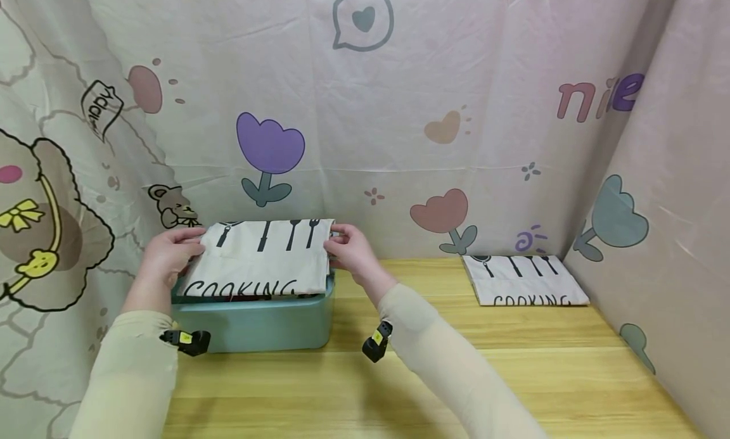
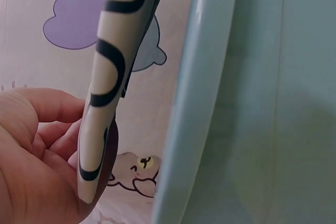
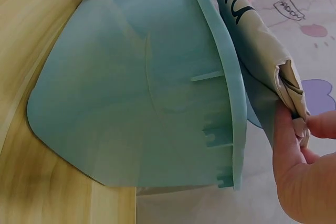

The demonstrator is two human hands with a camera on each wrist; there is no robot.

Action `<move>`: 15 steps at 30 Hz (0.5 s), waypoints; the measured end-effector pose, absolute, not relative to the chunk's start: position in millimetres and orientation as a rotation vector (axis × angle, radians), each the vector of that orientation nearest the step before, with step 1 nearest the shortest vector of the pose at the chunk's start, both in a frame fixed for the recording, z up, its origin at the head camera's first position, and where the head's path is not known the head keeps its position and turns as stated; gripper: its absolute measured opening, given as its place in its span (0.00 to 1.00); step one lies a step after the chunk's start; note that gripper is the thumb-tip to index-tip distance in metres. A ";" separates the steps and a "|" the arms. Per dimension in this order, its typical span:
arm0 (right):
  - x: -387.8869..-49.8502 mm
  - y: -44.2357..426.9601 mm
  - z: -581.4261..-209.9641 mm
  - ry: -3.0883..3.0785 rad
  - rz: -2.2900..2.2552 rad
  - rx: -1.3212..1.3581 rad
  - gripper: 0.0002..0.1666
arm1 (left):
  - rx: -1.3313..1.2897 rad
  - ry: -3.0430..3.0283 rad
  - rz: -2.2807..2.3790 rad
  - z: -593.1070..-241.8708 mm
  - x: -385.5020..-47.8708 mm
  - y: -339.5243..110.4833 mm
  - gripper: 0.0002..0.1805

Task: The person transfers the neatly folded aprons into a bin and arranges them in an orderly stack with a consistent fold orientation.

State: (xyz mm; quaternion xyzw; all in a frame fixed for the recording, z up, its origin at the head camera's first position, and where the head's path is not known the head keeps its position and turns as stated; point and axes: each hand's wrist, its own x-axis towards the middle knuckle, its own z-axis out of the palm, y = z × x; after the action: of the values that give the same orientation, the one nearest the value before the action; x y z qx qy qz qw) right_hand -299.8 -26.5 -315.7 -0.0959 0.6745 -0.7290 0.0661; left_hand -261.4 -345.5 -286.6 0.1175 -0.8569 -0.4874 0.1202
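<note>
Right hand (image 1: 355,254) on cloth (image 1: 256,261) — wooden table (image 1: 274,394), curtain (image 1: 365,109)

With our left grip (image 1: 170,254) and right grip (image 1: 356,254), we pinch a folded cloth (image 1: 256,261) over a teal bin (image 1: 256,328); a second cloth (image 1: 527,284) lies rightward on the wooden surface (image 1: 274,388).

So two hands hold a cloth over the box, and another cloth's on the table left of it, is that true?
Not left: the other cloth lies on the table right of the box, as the head view shows. The left hand and right hand do hold the first cloth over it.
</note>
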 end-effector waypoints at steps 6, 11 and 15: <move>-302.8 -36.0 -313.6 2.117 -2.136 -0.282 0.29 | 0.379 -2.493 -1.379 -285.9 -262.8 -351.5 0.29; -304.4 -41.3 -312.7 2.213 -2.074 -0.304 0.29 | 0.441 -2.486 -1.355 -285.2 -264.4 -354.1 0.28; -306.2 -44.1 -311.9 2.306 -1.983 -0.350 0.29 | 0.445 -2.497 -1.347 -285.6 -264.4 -356.2 0.27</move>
State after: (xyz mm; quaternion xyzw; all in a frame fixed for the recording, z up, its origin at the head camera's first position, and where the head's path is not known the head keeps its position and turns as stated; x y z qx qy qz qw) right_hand -306.2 -44.1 -311.9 -0.1144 0.7526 -0.6472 0.0401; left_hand -264.4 -356.2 -285.6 0.1535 -0.8616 -0.4647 0.1345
